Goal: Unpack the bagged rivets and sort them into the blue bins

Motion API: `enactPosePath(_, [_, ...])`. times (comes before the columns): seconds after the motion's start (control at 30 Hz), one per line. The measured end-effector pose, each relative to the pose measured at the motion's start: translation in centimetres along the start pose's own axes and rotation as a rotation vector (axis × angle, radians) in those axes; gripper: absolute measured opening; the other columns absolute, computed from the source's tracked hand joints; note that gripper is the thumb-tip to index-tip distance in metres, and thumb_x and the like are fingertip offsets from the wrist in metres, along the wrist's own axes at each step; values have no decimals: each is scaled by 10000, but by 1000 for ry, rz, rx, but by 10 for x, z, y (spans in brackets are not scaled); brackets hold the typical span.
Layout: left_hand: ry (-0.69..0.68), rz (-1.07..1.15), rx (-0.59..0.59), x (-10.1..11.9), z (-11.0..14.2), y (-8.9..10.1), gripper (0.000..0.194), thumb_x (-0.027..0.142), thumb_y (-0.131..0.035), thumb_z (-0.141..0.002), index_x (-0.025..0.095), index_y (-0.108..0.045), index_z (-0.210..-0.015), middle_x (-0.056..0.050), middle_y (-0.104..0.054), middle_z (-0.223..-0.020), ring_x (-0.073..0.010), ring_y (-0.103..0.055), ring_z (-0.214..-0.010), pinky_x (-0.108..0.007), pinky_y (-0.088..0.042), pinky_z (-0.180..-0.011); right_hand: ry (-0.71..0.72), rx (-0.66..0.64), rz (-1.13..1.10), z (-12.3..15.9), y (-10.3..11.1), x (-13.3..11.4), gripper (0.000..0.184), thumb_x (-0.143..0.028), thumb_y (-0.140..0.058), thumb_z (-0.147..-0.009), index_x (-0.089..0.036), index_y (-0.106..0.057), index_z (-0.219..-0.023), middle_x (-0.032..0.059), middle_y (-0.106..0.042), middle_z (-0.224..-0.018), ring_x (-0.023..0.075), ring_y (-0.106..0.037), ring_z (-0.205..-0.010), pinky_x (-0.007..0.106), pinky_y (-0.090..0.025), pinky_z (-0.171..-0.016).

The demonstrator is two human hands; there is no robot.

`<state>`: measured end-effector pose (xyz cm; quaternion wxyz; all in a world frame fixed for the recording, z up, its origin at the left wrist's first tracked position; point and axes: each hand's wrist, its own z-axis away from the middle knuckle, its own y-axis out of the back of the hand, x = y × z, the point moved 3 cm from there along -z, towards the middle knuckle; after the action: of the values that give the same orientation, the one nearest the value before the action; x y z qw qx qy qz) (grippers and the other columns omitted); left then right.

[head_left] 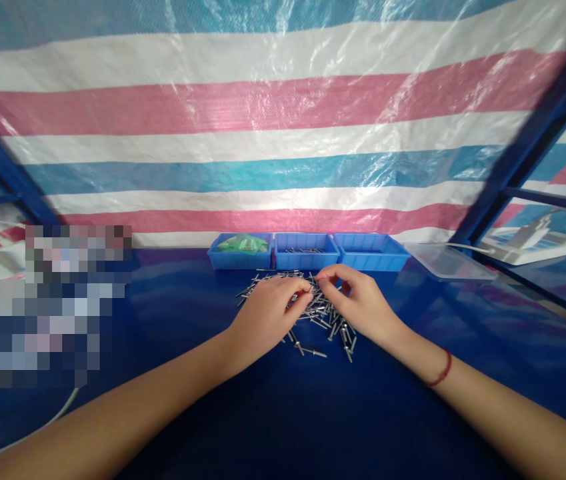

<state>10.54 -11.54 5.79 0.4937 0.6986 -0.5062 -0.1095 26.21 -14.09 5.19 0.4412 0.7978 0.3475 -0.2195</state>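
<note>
A loose pile of silver pop rivets [320, 310] lies on the dark blue table, several of them strayed toward the near side. Over the left part of the pile is my left hand [267, 307], its thumb and index finger drawn together in a pinch at the rivets. From the other side my right hand [357, 300] reaches in, thumb and index finger also closed, its fingertips close to those of my left. Whatever is between the fingertips of either hand is too small to make out. My hands partly cover the pile.
Behind the pile stand three blue bins in a row: the left bin [214, 262] holds a green plastic bag [245, 244], the middle bin [307, 260] some rivets, and beside it is the right bin [375, 262]. A clear plastic lid [445, 261] lies at the right. A white cable [57, 413] runs at the left.
</note>
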Motion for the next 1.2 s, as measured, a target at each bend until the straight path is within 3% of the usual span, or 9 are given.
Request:
enactPosePath(0.1, [73,196,134,-1,5,8,107,224,-526,-881,193,-626,-904,-16,-664,-918,-160,-614,-870,-300,-458,-812,-49,-154,-153,5,-6,-13,224,-334,-469,-861,-181,-616,-789,15,-607,-714,146,-537,-656,279,-399,-612])
enactPosePath(0.2, [91,258,250,0,12,13,113,214,-545,-859,190,-654,-876,-56,-602,-1050,-184,-569,-1013,-343,-426,-922,-135,-323,-362,10,-13,-25,335,-407,-418,-896,-177,-572,-708,0,-547,-643,118,-477,-578,260,-364,-554])
enactPosePath(0.37, [67,295,255,4,21,20,125,191,-540,-855,185,-656,-901,-52,-583,-999,-166,-576,-975,-315,-442,-901,-270,-432,-646,18,-21,-31,363,-487,-481,-874,-164,-567,-733,-6,-529,-621,90,-403,-527,241,-310,-509])
enactPosePath(0.6, [76,301,267,5,24,22,143,212,-550,-862,223,-658,-955,-17,-634,-911,-133,-604,-828,-266,-488,-782,-304,-386,-739,20,-23,-31,285,-436,-559,-848,-161,-604,-786,-11,-540,-628,90,-459,-564,224,-328,-513])
enactPosePath(0.83, [190,303,303,0,26,22,98,235,-570,-844,197,-633,-910,0,-689,-846,-127,-614,-717,-255,-504,-699,-324,-292,-737,20,-21,-29,227,-402,-602,-815,-175,-608,-809,4,-583,-689,104,-522,-596,226,-384,-508])
enactPosePath(1.03, [185,274,278,-5,24,19,93,222,-564,-854,197,-642,-899,0,-690,-874,-128,-614,-748,-255,-495,-708,-177,-106,-644,17,-15,-27,152,-312,-659,-758,-203,-594,-843,-5,-603,-726,121,-566,-662,261,-460,-609])
enactPosePath(1.2, [169,303,231,-8,23,14,112,217,-548,-869,195,-644,-921,-5,-686,-910,-131,-621,-797,-243,-480,-714,8,-52,-469,19,-12,-32,77,-260,-611,-793,-207,-601,-848,11,-613,-768,137,-580,-691,275,-473,-623])
